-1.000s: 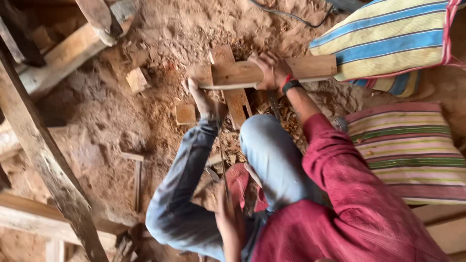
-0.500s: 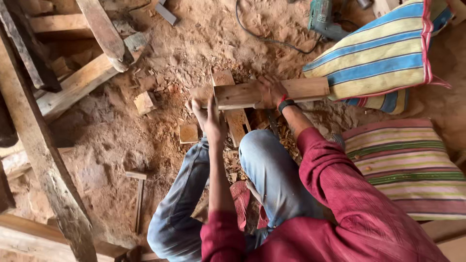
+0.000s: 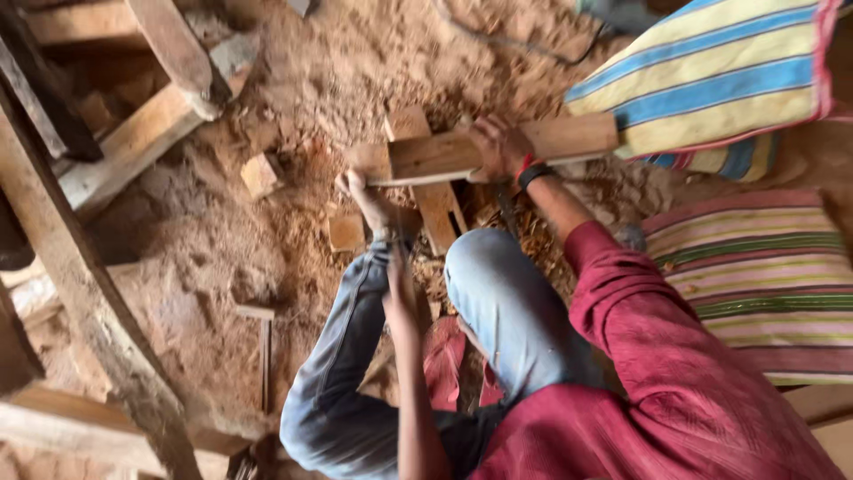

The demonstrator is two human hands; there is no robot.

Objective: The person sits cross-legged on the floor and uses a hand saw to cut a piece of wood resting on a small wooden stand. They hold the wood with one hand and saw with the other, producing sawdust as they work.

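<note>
Wooden plank lies across a block amid sawdust; right hand clasps it, left hand closed at its end.

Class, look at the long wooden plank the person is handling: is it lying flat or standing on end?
Flat. The plank lies crosswise over another board, right hand pressing its top.

striped sacks, wood offcuts, sawdust floor.

Sawdust-covered dirt floor, rough timber beams at left, 2 striped cushions at right.
</note>
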